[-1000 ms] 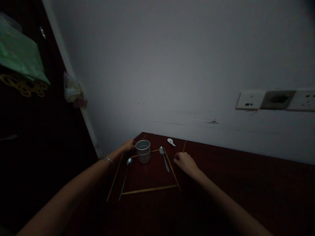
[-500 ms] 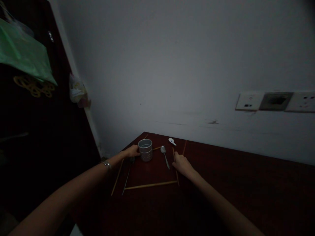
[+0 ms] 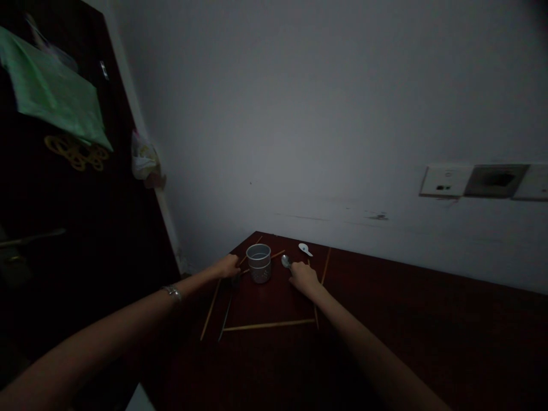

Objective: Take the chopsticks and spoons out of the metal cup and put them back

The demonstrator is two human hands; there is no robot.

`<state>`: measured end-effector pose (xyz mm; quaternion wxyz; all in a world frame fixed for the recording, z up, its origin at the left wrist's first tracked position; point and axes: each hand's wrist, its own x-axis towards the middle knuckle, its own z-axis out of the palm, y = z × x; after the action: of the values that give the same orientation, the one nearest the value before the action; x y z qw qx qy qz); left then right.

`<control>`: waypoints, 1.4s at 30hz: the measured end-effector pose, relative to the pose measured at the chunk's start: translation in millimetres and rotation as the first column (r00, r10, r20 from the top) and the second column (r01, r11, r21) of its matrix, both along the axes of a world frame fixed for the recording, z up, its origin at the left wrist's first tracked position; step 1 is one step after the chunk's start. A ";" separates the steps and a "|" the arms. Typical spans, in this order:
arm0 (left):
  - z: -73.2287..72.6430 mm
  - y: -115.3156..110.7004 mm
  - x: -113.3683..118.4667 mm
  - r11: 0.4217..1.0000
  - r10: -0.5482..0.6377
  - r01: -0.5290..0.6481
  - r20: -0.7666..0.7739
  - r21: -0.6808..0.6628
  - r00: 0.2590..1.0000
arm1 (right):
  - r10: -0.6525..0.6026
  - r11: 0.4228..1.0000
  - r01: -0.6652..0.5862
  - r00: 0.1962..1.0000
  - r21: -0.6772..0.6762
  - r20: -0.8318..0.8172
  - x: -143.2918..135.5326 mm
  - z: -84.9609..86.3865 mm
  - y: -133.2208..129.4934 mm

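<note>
Right around the lower centre of the frame, a silvery metal cup (image 3: 259,268) stands upright on the dark reddish-brown surface (image 3: 265,365), its mouth round and its lower wall dotted with small marks. Just beside its left side is the left hand (image 3: 229,266), palm down with the fingers curled; I cannot tell whether its grip is wide, narrow or closed on anything. A shiny bracelet (image 3: 173,292) circles that wrist.

To the right of the cup, the right hand (image 3: 303,277) lies over the handle of a metal spoon (image 3: 285,261), whose glossy oval bowl points to the upper left. Its fingers are drawn together, a narrow grip, though whether they clamp the handle I cannot tell. Above it, a smooth white spoon (image 3: 305,249) with a short, stubby handle lies near the wall (image 3: 321,125).

Below the left hand, a slim grey handle (image 3: 225,319) slants downward, its upper end lost in shadow. Beside it runs 1 thin, straight yellowish-brown stick (image 3: 209,311), and another, the lower stick (image 3: 269,325), lies almost level across the bottom. At upper left, soft green fabric (image 3: 60,97) hangs in folds.
</note>
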<state>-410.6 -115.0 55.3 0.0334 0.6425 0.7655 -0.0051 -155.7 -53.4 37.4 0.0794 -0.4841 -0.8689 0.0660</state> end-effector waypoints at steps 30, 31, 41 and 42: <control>11.3 -101.0 62.1 0.915 -0.308 0.264 -0.107 -0.306 0.945 | 0.058 0.998 -0.057 0.998 -0.037 0.037 27.6 -7.1 46.3; 11.9 -100.2 64.0 0.906 -0.336 0.294 -0.098 -0.304 0.937 | 0.061 0.997 -0.059 0.998 -0.043 0.031 27.7 -6.5 46.0; 12.6 -95.0 80.0 0.885 -0.382 0.336 -0.089 -0.321 0.920 | -0.045 0.983 0.033 0.997 -0.183 -0.062 14.9 -12.9 45.3; 13.5 -94.8 80.7 0.883 -0.384 0.339 -0.086 -0.326 0.919 | -0.062 0.976 0.041 0.994 -0.216 -0.093 11.9 -14.6 44.8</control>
<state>-329.9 -209.8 68.8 0.0737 0.7591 0.6221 -0.1770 -143.9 -8.6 22.8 0.0718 -0.5083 -0.8390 0.1807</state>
